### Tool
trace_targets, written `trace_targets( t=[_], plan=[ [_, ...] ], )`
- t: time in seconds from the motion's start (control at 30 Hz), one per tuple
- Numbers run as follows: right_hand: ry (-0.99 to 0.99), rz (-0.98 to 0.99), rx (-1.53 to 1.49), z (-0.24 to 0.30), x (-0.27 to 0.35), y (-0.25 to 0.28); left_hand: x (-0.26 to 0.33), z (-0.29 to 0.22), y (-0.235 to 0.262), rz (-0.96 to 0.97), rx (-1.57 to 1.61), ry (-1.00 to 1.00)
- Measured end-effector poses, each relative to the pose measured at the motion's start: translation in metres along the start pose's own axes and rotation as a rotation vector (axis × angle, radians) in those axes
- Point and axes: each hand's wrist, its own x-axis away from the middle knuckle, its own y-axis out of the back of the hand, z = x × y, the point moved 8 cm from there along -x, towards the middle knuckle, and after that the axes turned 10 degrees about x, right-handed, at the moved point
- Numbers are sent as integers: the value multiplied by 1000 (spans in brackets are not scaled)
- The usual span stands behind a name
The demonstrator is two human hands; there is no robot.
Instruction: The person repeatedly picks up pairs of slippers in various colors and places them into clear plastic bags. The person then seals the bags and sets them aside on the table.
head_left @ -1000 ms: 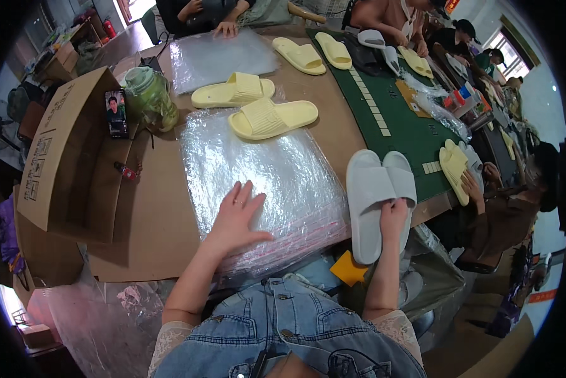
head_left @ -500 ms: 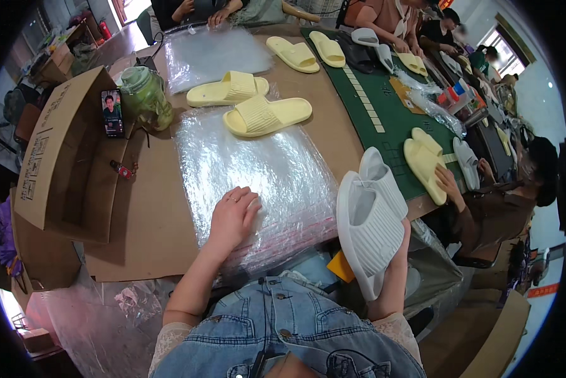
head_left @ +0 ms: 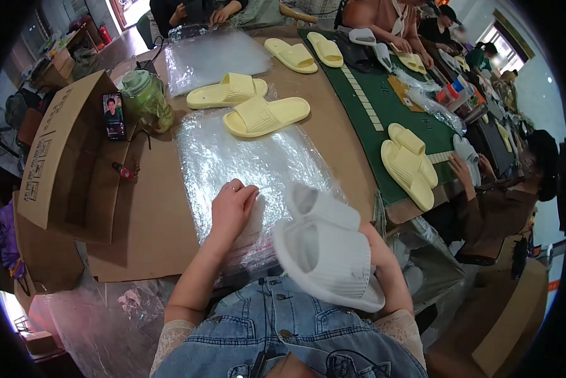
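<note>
My right hand (head_left: 373, 244) grips a pair of white slide sandals (head_left: 330, 258) above the near edge of the worktable, the ribbed straps side by side and the fingers largely hidden behind them, while my left hand (head_left: 231, 209), fingers drawn in narrow, rests at a stack of clear plastic bags (head_left: 210, 148); whether it pinches any film, I cannot tell. The white pair is picked up but unbagged, and the bags beneath lie flat. Two pale yellow slides, one (head_left: 267, 117) on the stack's far end and the other (head_left: 226, 92) just beyond, also lie loose. Brown cardboard (head_left: 141, 233) covers the tabletop, where an open carton (head_left: 59, 154) stands at left beside a propped smartphone (head_left: 114, 117) and a green lidded jar (head_left: 147, 104). A second batch of bags (head_left: 217, 63) lies at the far side. To the right, on a green mat (head_left: 365, 82), sits another yellow pair (head_left: 410, 167), near a co-worker's hand (head_left: 462, 170); more people sit along the tables toward a bright window (head_left: 508, 50).
</note>
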Motion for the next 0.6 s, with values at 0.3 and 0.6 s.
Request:
trace_targets(
  t=[0.3, 0.6],
  plan=[
    [114, 33, 805, 17, -49, -17, -20, -21, 8, 143, 178, -16],
    [87, -183, 834, -5, -73, -27, -10, -69, -3, 208, 177, -163]
  ],
)
